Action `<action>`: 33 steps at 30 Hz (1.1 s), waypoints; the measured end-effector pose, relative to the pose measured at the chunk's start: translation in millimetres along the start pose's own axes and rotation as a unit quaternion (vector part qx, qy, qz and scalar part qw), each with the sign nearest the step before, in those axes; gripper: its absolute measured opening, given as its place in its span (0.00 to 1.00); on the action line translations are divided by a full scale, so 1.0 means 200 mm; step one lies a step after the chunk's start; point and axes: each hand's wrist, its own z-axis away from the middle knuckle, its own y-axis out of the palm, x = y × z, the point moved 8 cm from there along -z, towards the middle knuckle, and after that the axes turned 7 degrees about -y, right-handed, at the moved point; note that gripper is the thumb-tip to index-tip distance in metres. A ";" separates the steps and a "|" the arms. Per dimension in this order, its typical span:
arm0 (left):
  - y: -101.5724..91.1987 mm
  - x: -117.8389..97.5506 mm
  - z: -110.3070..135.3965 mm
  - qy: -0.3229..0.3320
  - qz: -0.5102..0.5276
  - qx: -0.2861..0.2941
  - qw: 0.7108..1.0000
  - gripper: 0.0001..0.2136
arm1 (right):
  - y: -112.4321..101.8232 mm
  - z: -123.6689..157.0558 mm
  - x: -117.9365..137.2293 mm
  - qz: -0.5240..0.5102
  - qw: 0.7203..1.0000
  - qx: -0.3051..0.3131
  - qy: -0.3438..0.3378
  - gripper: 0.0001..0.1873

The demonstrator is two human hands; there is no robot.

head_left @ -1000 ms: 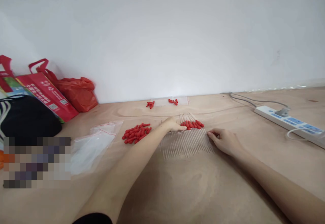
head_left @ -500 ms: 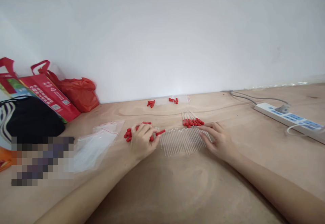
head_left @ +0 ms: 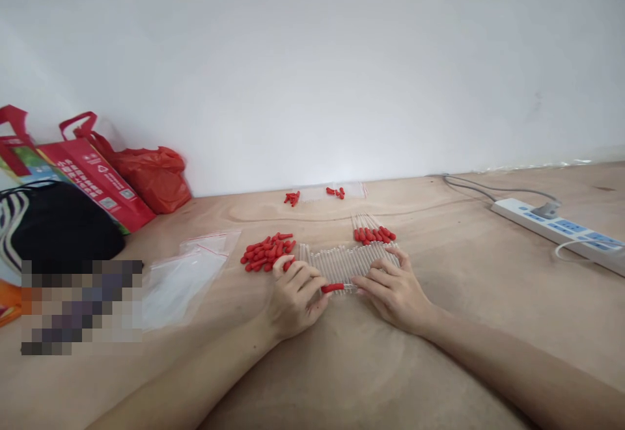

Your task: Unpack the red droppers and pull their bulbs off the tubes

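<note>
Between thumb and fingers, my left hand (head_left: 297, 298) pinches a red rubber dropper bulb (head_left: 334, 288). My right hand (head_left: 398, 292) grips a thin glass dropper tube (head_left: 350, 286), whose end meets the bulb's open end; how far it sits inside cannot be made out. Both are held over the near edge of a row of clear glass tubes (head_left: 336, 262) on the table. A pile of loose red bulbs (head_left: 263, 254) lies just beyond my left hand. Past the row, several droppers with red bulbs fitted (head_left: 374, 235) lie side by side.
Clear zip bags (head_left: 188, 280) lie on the wooden table (head_left: 381, 378) at left. Farther left are a black bag (head_left: 63, 228), a red printed bag (head_left: 100, 179) and a red plastic bag (head_left: 156, 179). A power strip (head_left: 561, 225) sits at right. More red bulbs (head_left: 291, 198) lie near the wall.
My left hand has moved right and nearer with a red bulb, away from the pile. My right hand has come left and nearer, now holding a glass tube against the bulb.
</note>
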 end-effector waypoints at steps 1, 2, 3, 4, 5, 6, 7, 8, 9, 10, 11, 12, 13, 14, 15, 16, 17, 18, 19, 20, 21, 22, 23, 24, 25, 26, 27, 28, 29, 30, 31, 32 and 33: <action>0.01 0.00 0.00 0.004 0.006 0.005 1.000 0.06 | 0.00 0.00 0.00 -0.005 1.000 0.000 -0.002 0.08; 0.02 -0.01 0.00 0.010 0.013 0.010 1.000 0.08 | 0.00 0.00 0.01 -0.010 1.000 -0.002 -0.006 0.08; 0.02 -0.02 0.00 0.017 0.021 0.016 1.000 0.08 | -0.01 0.00 0.01 -0.013 1.000 -0.005 -0.011 0.08; 0.03 -0.02 0.00 0.027 0.029 0.021 0.999 0.08 | -0.02 0.00 0.02 -0.014 1.000 -0.009 -0.017 0.08; 0.03 -0.03 0.00 0.036 0.036 0.025 0.998 0.07 | -0.02 0.00 0.02 -0.014 0.999 -0.014 -0.025 0.08; 0.03 -0.04 0.01 0.044 0.039 0.027 0.998 0.06 | -0.03 0.00 0.03 -0.014 0.999 -0.017 -0.034 0.07; 0.03 -0.05 0.01 0.051 0.040 0.029 0.997 0.06 | -0.03 0.00 0.04 -0.013 0.999 -0.020 -0.041 0.07; 0.02 -0.06 0.01 0.058 0.037 0.031 0.997 0.06 | -0.03 0.00 0.05 -0.012 0.999 -0.022 -0.048 0.07; 0.02 -0.07 0.02 0.065 0.033 0.031 0.997 0.06 | -0.04 0.00 0.06 -0.011 0.998 -0.025 -0.052 0.07; 0.01 -0.07 0.02 0.072 0.030 0.031 0.996 0.06 | -0.04 0.00 0.06 -0.010 0.998 -0.026 -0.054 0.07; 0.01 -0.08 0.02 0.077 0.028 0.031 0.996 0.06 | -0.04 0.00 0.06 -0.010 0.998 -0.025 -0.055 0.06; 0.00 -0.09 0.03 0.083 0.028 0.031 0.996 0.05 | -0.05 0.01 0.06 -0.010 0.998 -0.024 -0.057 0.06; -0.01 -0.09 0.03 0.086 0.029 0.031 0.995 0.06 | -0.06 0.01 0.05 -0.012 0.998 -0.023 -0.060 0.06; -0.02 -0.08 0.04 0.085 0.029 0.030 0.996 0.06 | -0.08 0.02 0.03 -0.014 0.998 -0.023 -0.061 0.07; -0.04 -0.06 0.03 0.076 0.026 0.026 0.996 0.06 | -0.10 0.03 -0.01 -0.013 0.998 -0.024 -0.054 0.07; -0.06 -0.04 0.03 0.059 0.020 0.018 0.998 0.06 | -0.13 0.04 -0.06 -0.012 0.999 -0.027 -0.041 0.08; -0.09 0.01 0.01 0.033 0.010 0.008 0.999 0.07 | -0.16 0.05 -0.13 0.001 1.000 -0.029 -0.004 0.10; -0.12 0.06 0.00 -0.001 -0.002 -0.003 1.000 0.07 | -0.19 0.06 -0.22 0.029 0.998 -0.035 0.054 0.09; -0.15 0.13 -0.02 -0.044 -0.016 -0.012 0.999 0.06 | -0.22 0.08 -0.30 0.053 0.992 -0.036 0.111 0.09; -0.17 0.21 -0.04 -0.093 -0.028 -0.013 0.995 0.06 | -0.23 0.10 -0.37 0.065 0.984 -0.021 0.164 0.09; -0.19 0.31 -0.06 -0.149 -0.036 -0.004 0.988 0.07 | -0.23 0.12 -0.44 0.080 0.973 -0.005 0.218 0.11; -0.19 0.42 -0.07 -0.213 -0.041 0.014 0.976 0.09 | -0.23 0.14 -0.49 0.087 0.959 0.018 0.268 0.12; -0.17 0.54 -0.06 -0.277 -0.037 0.047 0.959 0.11 | -0.21 0.16 -0.54 0.088 0.944 0.048 0.315 0.13; -0.14 0.66 -0.05 -0.346 -0.025 0.081 0.934 0.12 | -0.19 0.19 -0.57 0.082 0.927 0.081 0.358 0.13; -0.11 0.77 -0.03 -0.414 -0.015 0.117 0.903 0.12 | -0.16 0.22 -0.60 0.070 0.908 0.115 0.397 0.14; -0.09 0.88 0.00 -0.472 -0.011 0.144 0.870 0.13 | -0.13 0.25 -0.62 0.055 0.888 0.147 0.432 0.14; -0.07 0.96 0.02 -0.511 -0.018 0.159 0.845 0.14 | -0.11 0.29 -0.63 0.040 0.869 0.172 0.462 0.13; -0.05 1.02 0.02 -0.530 -0.016 0.170 0.831 0.13 | -0.10 0.32 -0.64 0.029 0.854 0.189 0.483 0.13; -0.03 1.07 0.02 -0.539 -0.011 0.180 0.823 0.13 | -0.09 0.34 -0.65 0.022 0.844 0.198 0.498 0.13; -0.01 1.10 0.01 -0.543 -0.006 0.187 0.818 0.12 | -0.09 0.35 -0.66 0.018 0.839 0.201 0.505 0.12; 0.01 1.12 0.01 -0.544 0.001 0.196 0.816 0.12 | -0.08 0.36 -0.66 0.015 0.838 0.201 0.507 0.12; 0.03 1.13 0.00 -0.545 0.007 0.204 0.813 0.12 | -0.08 0.37 -0.66 0.012 0.839 0.201 0.505 0.12; 0.05 1.13 0.00 -0.548 0.012 0.211 0.809 0.12 | -0.07 0.37 -0.66 0.009 0.840 0.202 0.503 0.12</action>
